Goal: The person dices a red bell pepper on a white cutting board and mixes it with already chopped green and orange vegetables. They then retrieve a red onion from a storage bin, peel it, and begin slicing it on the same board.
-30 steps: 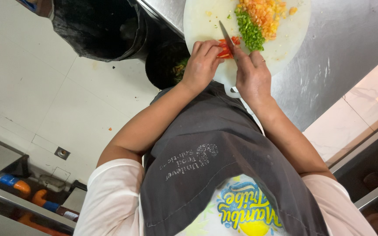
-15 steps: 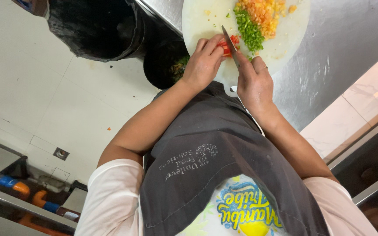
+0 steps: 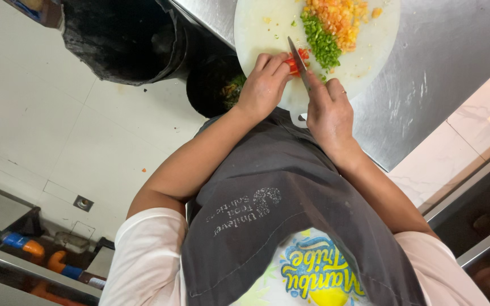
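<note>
Left hand (image 3: 263, 89) curled, fingertips pinning a small red vegetable piece (image 3: 297, 62) on a round white plastic cutting board (image 3: 262, 31), right hand (image 3: 329, 110) closed around a steel kitchen knife (image 3: 298, 61), blade against the piece, chopped green (image 3: 321, 41) and orange (image 3: 340, 17) heaps just beyond.

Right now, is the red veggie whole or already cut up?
Partly cut: the left hand steadies the red pepper piece on the white cutting board, with the right hand pressing the knife into it.

Knife (image 3: 298, 61) blade further into red pepper (image 3: 297, 62), w/ less uncut.
</note>
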